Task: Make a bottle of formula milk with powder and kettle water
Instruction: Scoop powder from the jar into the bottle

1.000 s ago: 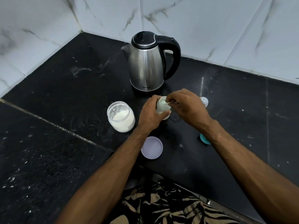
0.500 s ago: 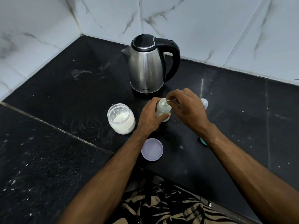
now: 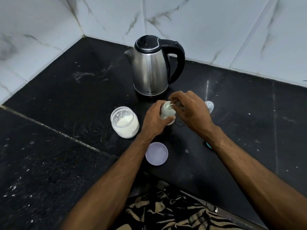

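The baby bottle (image 3: 167, 112) stands upright on the black stone counter (image 3: 240, 117), just in front of the stainless-steel electric kettle (image 3: 150, 70), between the kettle and the person. Its mouth is uncovered, and its inside looks white. The left hand (image 3: 153, 120) grips the bottle's body, fingers curled round its left side and the thumb across the front near the base. The right hand (image 3: 191, 112) sits right of the bottle with its fingers bunched over the open mouth, pinching a small white scoop (image 3: 171, 106) whose tip lies at the rim; how much powder it carries cannot be told.

The kettle sits with its black lid closed, spout pointing left and black handle to the right, close to the corner of the white marble-patterned wall tiles (image 3: 199, 22). To the left of the bottle, near the left hand but apart from it, stands an open glass jar of white formula powder (image 3: 125, 122), roughly half full. In front of the bottle, under the left forearm's inner edge, lies a pale lilac lid (image 3: 156, 153), hollow side up. To the right of the bottle, mostly hidden behind the right hand, is a clear bottle cap (image 3: 209, 106). A teal ring (image 3: 208, 144) peeks out beneath the right wrist, nearer the person than the bottle. At the counter's near edge, patterned black-and-tan fabric (image 3: 174, 213) shows.
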Tool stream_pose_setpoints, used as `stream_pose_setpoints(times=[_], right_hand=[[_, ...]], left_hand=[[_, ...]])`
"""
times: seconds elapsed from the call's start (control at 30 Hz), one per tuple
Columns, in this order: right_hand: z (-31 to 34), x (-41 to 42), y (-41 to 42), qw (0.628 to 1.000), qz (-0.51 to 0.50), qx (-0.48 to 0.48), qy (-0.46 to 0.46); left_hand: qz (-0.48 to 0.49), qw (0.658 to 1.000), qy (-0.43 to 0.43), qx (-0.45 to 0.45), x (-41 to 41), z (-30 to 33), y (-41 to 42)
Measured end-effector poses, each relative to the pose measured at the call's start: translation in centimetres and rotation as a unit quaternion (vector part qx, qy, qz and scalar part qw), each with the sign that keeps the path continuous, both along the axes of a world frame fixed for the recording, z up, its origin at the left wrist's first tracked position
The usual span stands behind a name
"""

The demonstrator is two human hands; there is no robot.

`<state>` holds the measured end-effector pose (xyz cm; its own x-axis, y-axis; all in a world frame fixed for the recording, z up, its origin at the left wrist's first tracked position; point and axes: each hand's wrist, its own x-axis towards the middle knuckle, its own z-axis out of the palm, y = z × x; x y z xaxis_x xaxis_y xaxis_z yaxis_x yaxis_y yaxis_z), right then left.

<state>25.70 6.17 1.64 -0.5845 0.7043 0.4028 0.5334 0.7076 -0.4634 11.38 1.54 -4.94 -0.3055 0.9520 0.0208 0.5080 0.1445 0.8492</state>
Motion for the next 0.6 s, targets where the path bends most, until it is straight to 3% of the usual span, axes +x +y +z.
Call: stream_pose_setpoints(times=[0.07,0.2,0.33,0.47,0.6], right_hand=[[-0.38,0.01,0.18,0.999,0.009,-0.031,-0.023],[-0.52,0.10,-0.07,0.999,-0.030,-0.003,0.023],[-0.56,0.15,0.25,0.999,-0.001,-0.040,-0.016],[-0.28,-0.03,0.02,0.999,-0.041,0.001,0.033],[-0.57,-0.06,0.17,0.999,-0.004,-0.038,-0.019]], left_hand=[[-0.001,1.000,0.001,-0.003,-0.05,-0.11,0.04],[0.000,1.000,-0.001,0.003,-0.17,-0.15,0.01],[-0.004,1.000,-0.005,-0.001,-0.19,-0.21,0.00],[-0.007,1.000,-0.007,0.006,-0.22,-0.11,-0.01],[-0.011,1.000,-0.012,0.005,-0.34,-0.20,-0.03]])
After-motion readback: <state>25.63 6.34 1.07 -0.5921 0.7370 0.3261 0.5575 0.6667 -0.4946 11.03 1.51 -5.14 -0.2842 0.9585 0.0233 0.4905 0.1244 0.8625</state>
